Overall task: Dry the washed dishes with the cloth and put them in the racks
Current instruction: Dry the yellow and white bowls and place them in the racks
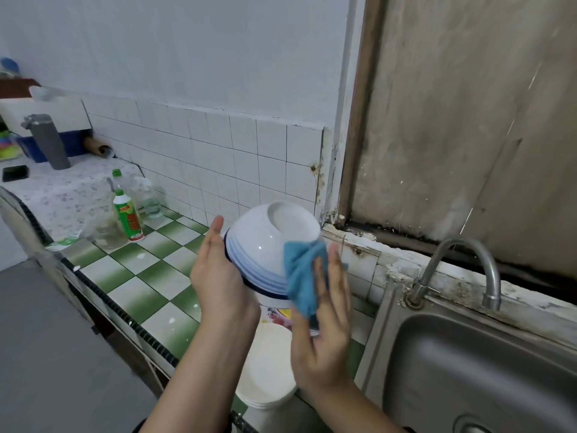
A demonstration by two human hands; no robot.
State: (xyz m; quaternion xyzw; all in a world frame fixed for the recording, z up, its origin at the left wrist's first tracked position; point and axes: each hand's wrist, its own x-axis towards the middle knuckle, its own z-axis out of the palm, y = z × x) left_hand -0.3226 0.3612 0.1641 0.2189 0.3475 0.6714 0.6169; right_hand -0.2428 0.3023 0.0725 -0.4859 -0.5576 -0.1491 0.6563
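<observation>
Bowl inverted, left hand flat against its side, right hand straight-fingered, pressing cloth on: turn bowl under cloth, keep palm pressure even.

You have the upturned bowl between your hands: your left hand flat on its left side, your right hand pressing the cloth on its right. Below the bowl, a stack of plates sits on the counter, just left of the sink. The tap stands behind the sink. To your left on the counter stands a bottle, a jar beside it. Farther back stands a flask, a phone to its left.
</observation>
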